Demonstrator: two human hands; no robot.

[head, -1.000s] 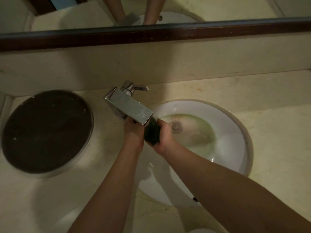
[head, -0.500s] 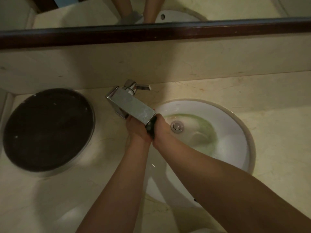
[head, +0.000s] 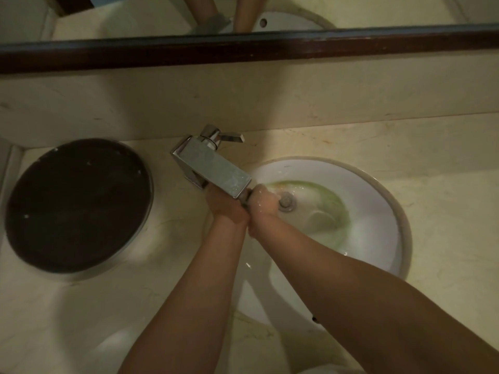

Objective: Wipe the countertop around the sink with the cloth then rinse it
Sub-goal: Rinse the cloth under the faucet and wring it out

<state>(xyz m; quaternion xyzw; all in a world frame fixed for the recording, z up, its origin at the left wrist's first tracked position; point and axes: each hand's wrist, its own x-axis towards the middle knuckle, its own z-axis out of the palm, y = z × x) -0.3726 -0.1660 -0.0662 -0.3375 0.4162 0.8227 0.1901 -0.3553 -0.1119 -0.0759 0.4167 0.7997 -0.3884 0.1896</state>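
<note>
Head camera, looking down on a dim bathroom vanity: two bare hands meet under the spout of a square chrome faucet (head: 213,168), whose flat block hides the tops of the fingers. The left hand (head: 224,205) and right hand (head: 263,203) are pressed together with fingers curled closed, and only a dark sliver of the cloth (head: 246,202) shows between them, just below the spout's end and over the left part of the basin. How much of the cloth each hand grips cannot be told. The right hand glistens wet. A small lever handle (head: 229,137) sticks out to the right behind the faucet body. The round white sink (head: 378,211) is smooth and glossy, with a greenish stain ringing the metal drain (head: 286,202), which lies just beside the right hand's knuckles. Both forearms cross the near rim of the basin. To the left, set into the veined cream stone countertop (head: 432,163), sits a wide, dark round lid (head: 77,205) with a thin metal rim, well apart from the hands. A dark wooden mirror frame (head: 243,47) runs along the top above the stone backsplash.
</note>
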